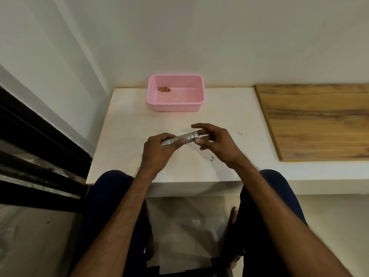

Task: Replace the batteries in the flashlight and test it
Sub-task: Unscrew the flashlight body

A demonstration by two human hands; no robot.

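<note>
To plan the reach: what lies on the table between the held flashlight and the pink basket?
In the head view, only bare white table lies between the flashlight and the pink basket.

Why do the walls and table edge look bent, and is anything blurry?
Head view: the wide-angle lens bows the wall lines and the table edge; lighting is dim and soft, with a faint shadow beyond the flashlight; fingertips of the right hand look slightly blurred; the pink basket is fairly sharp.
</note>
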